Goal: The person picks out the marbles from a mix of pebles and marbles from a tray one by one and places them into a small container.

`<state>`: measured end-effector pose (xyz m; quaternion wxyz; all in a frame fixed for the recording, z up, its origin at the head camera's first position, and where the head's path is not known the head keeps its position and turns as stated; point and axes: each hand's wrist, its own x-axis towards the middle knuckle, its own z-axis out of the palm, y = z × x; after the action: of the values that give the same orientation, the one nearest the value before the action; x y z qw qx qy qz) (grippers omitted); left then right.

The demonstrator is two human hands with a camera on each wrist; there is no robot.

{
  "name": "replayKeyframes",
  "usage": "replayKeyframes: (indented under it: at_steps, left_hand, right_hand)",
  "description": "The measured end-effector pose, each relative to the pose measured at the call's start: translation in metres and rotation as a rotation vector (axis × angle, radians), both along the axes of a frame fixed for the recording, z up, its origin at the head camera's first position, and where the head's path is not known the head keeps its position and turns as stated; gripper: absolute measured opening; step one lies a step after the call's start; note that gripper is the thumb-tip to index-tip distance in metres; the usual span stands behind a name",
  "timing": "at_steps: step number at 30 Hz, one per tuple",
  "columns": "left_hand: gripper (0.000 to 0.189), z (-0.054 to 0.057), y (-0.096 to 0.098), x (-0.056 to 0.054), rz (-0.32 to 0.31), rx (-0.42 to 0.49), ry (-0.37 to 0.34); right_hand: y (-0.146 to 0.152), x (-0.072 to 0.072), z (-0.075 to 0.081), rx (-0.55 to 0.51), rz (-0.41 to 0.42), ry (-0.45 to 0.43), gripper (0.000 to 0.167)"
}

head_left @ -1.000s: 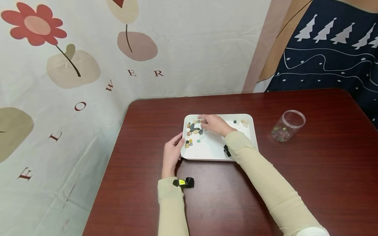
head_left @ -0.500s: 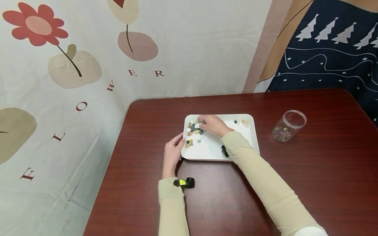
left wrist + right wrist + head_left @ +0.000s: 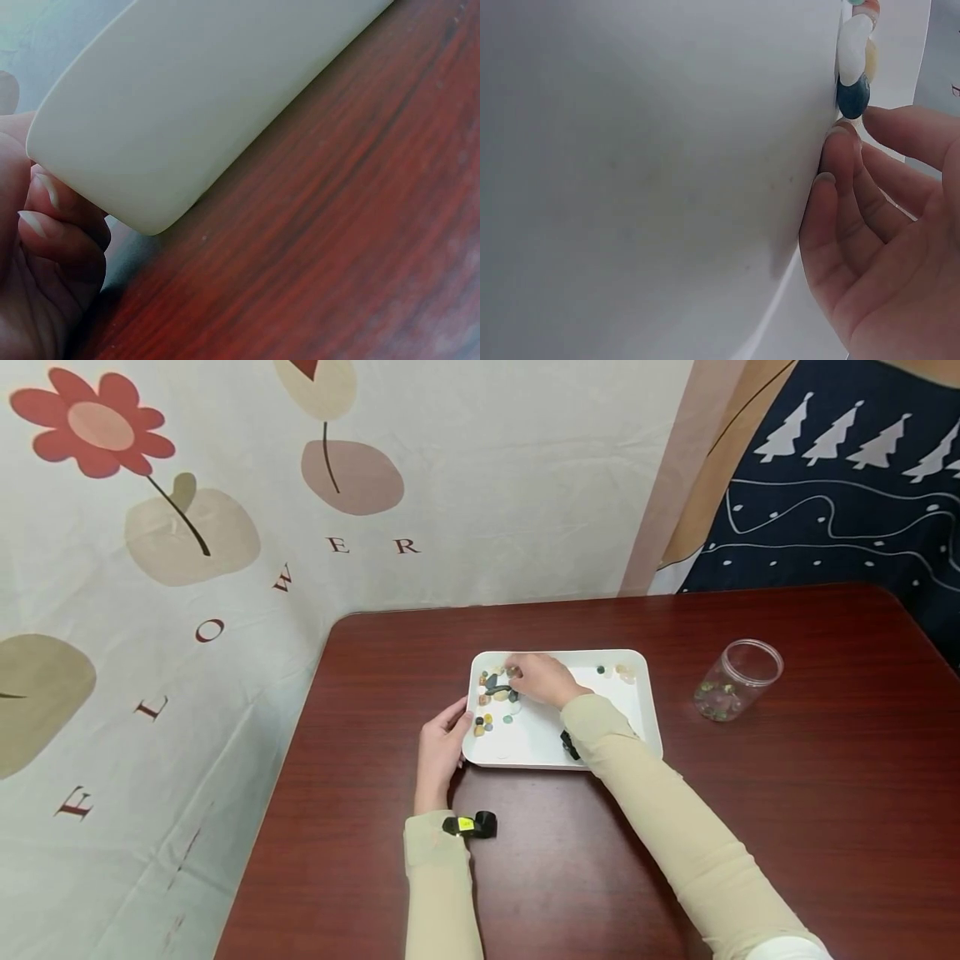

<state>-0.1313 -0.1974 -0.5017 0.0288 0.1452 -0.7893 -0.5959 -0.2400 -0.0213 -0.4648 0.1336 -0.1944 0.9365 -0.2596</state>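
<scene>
Several small, smooth pebbles (image 3: pixel 501 696) of mixed colours lie in the left part of a white tray (image 3: pixel 558 743). My left hand (image 3: pixel 438 752) grips the tray's left edge, thumb at the rim; in the left wrist view its fingers curl beside the tray's outer wall. Over the tray's far left part, my right hand (image 3: pixel 546 679) has its bent fingers down among the pebbles. The right wrist view has its fingertips (image 3: pixel 832 146) against the tray, close to a dark blue-green pebble (image 3: pixel 853 97) with a white pebble (image 3: pixel 851 49) alongside. Whether a pebble is between thumb and fingers is hidden.
A clear plastic jar (image 3: pixel 738 681) without a lid stands right of the tray, with some pebbles at its bottom. A dark pebble (image 3: pixel 601 669) and pale pebbles (image 3: pixel 625 672) lie near the tray's far right corner. The reddish-brown table (image 3: pixel 360 777) meets a printed cloth behind.
My right hand stays at the far left pebbles; its fingertips have drawn in slightly and its wrist has shifted a little left. The left hand keeps its hold on the tray.
</scene>
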Motion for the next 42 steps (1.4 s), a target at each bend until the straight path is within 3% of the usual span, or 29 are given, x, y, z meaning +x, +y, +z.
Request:
replayKeyframes:
  at_steps: [13, 27, 42]
  left_hand:
    - [0.028, -0.001, 0.000, -0.001, -0.007, -0.002, 0.005]
    - [0.030, -0.001, 0.000, -0.001, -0.019, 0.024, 0.021]
    - [0.036, -0.002, 0.000, 0.000, -0.039, 0.054, 0.025]
  right_hand:
    - [0.000, 0.001, 0.003, 0.077, 0.040, 0.053, 0.018]
    - [0.003, -0.001, 0.007, 0.140, 0.086, -0.008, 0.011]
    - [0.020, 0.006, 0.019, 0.040, 0.090, -0.050, 0.010]
